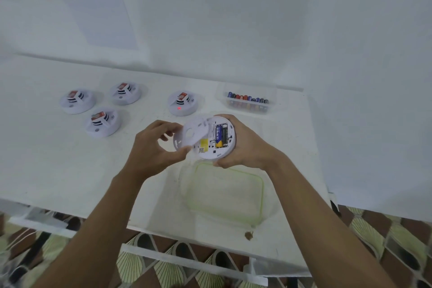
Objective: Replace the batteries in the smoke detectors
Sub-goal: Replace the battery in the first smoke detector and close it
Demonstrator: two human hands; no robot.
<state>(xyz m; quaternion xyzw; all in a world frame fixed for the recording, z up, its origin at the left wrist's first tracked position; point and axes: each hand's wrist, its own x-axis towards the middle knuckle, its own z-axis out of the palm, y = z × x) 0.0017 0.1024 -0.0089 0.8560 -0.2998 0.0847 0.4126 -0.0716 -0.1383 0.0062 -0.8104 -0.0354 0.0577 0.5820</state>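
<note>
A white surface [46, 159] stands against a plain white wall [280, 18] in soft, even light. Above the surface's far left end, a printed sheet of paper [100, 14] hangs on the wall. Below its near edge, the floor [385, 241] shows brown-and-cream fan-patterned tiles.

Left hand [152, 147] pinching, fingers curled; right hand [245, 145] wrapped in grip; forearms converging forward.

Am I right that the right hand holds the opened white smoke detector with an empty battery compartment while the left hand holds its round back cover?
Not quite: the head view shows two cylindrical batteries in the round white smoke detector that the right hand holds; the left hand does hold its round white back cover.
</note>
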